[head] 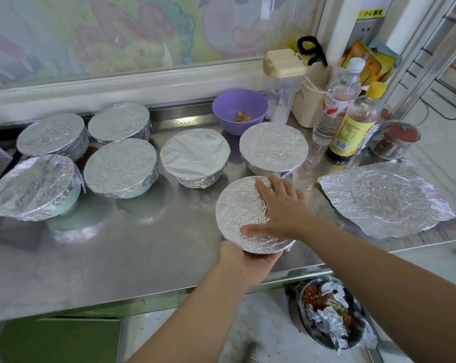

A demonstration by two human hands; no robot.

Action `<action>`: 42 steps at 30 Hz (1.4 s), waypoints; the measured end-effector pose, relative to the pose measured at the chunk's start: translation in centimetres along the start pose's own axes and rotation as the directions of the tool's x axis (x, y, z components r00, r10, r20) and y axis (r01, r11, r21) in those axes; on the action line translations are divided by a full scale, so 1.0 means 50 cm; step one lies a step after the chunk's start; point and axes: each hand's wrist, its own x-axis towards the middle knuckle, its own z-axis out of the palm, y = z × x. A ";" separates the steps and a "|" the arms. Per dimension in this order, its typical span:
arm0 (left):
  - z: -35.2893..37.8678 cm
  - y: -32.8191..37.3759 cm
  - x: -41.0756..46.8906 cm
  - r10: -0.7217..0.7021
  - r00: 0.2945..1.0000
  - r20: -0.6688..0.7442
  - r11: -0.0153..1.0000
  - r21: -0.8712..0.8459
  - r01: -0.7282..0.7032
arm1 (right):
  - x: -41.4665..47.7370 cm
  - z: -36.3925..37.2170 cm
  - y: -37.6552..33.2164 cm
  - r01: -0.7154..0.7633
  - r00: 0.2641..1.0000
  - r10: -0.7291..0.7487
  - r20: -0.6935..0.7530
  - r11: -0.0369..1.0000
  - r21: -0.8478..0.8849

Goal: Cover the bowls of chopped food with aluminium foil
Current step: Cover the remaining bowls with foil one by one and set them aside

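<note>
Foil-covered bowl (243,216) is sitting near the steel counter's (116,258) front edge, left hand (247,260) cupping it from below, right hand (279,209) lying flat and spread on top. Six wrapped bowls are waiting behind; purple bowl (240,110) is standing uncovered.

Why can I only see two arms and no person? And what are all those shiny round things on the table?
The camera sits on the person's head, looking down, so you only see their arms. The shiny round things are bowls wrapped in foil. Six covered bowls stand on the metal counter. The left hand holds a seventh foil-covered bowl from below, and the right hand presses its foil flat. A purple bowl at the back is not covered. A spare foil sheet lies at the right.
</note>
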 end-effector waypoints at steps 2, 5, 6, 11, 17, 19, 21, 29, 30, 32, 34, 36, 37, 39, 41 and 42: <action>0.003 -0.001 0.000 0.014 1.000 0.006 1.000 0.005 -0.014 | 0.001 -0.001 0.002 0.016 1.000 -0.016 -0.004 1.000 0.011; 0.002 0.002 -0.014 0.009 0.999 -0.044 0.998 0.066 -0.006 | 0.000 -0.009 0.007 0.038 0.999 -0.035 -0.026 0.994 0.105; -0.001 0.007 -0.024 0.011 0.997 -0.072 0.996 0.088 -0.005 | -0.005 -0.013 0.008 0.052 0.996 -0.041 -0.076 0.986 0.156; -0.039 0.067 -0.045 0.236 0.927 -0.291 0.961 0.214 -0.178 | -0.087 -0.022 0.036 0.123 0.884 0.157 -0.440 0.830 0.543; -0.024 0.084 -0.037 0.709 0.410 0.574 -0.340 0.787 -0.515 | -0.191 0.108 0.089 0.043 0.883 0.235 -0.407 0.822 0.567; -0.037 0.088 -0.020 0.261 0.403 0.877 -0.878 0.389 -0.280 | -0.205 0.153 0.085 -0.019 0.917 0.212 -0.336 0.868 0.497; -0.055 0.092 0.007 -0.021 0.498 0.867 -0.997 0.022 -0.079 | -0.204 0.183 0.081 -0.029 0.919 0.186 -0.346 0.911 0.411; -0.072 0.093 0.046 -0.109 0.540 0.835 -0.985 -0.165 0.056 | -0.166 0.187 0.074 0.002 0.832 0.048 -0.553 0.996 0.089; -0.073 0.091 0.046 -0.108 0.536 0.837 -0.985 -0.162 0.055 | -0.164 0.184 0.076 0.001 0.833 0.034 -0.552 0.998 0.062; -0.072 0.089 0.048 -0.108 0.527 0.843 -0.986 -0.159 0.052 | -0.158 0.182 0.082 0.022 0.824 -0.009 -0.567 1.000 0.017; -0.071 0.088 0.047 -0.103 0.523 0.846 -0.987 -0.152 0.052 | -0.156 0.177 0.083 0.058 0.817 -0.048 -0.575 0.998 -0.001; -0.071 0.086 0.048 -0.093 0.526 0.845 -0.988 -0.144 0.057 | -0.157 0.175 0.083 0.070 0.815 -0.066 -0.576 0.997 -0.015; -0.072 0.085 0.049 -0.085 0.527 0.846 -0.989 -0.136 0.058 | -0.157 0.175 0.084 0.069 0.817 -0.067 -0.573 0.997 -0.017; -0.073 0.082 0.051 -0.064 0.521 0.851 -0.992 -0.109 0.056 | -0.158 0.173 0.084 0.067 0.825 -0.056 -0.563 0.998 -0.001; -0.074 0.078 0.053 -0.043 0.512 0.858 -0.996 -0.080 0.050 | -0.159 0.171 0.084 0.076 0.838 -0.048 -0.544 0.997 0.030; -0.075 0.076 0.053 -0.037 0.508 0.860 -0.996 -0.073 0.051 | -0.159 0.168 0.083 0.085 0.846 -0.046 -0.532 0.995 0.049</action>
